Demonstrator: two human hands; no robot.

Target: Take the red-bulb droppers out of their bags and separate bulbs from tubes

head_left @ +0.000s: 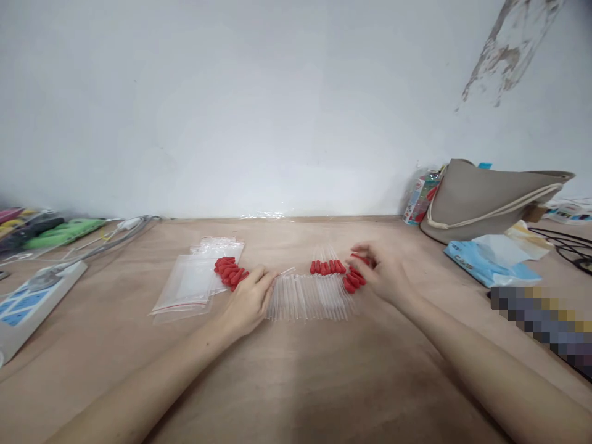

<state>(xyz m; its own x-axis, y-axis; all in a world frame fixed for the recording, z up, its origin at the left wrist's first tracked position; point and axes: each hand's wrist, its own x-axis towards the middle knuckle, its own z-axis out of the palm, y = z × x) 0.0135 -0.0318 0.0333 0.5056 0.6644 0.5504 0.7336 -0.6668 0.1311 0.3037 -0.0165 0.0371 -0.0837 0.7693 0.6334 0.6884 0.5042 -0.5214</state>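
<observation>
My left hand (250, 300) is closed, with a thin clear dropper tube (287, 271) sticking out past its fingertips. Under and beside it lies a row of similar clear tubes (308, 298), side by side on the table. Close to its knuckles is a heap of red rubber bulbs (227, 271). My right hand (382, 271) curls over a second small group of red bulbs (354, 280), with a bulb showing between thumb and fingers. Behind the row, several assembled droppers (327, 267) lie with red bulbs toward me and clear tips pointing away.
Clear zip bags (182, 283) lie stacked left of the bulbs. A power strip (39, 302) and a green item (65, 231) are at far left. On the right are a grey bag (490, 197), a bottle (420, 197), a blue tissue pack (490, 262) and black cables (571, 246).
</observation>
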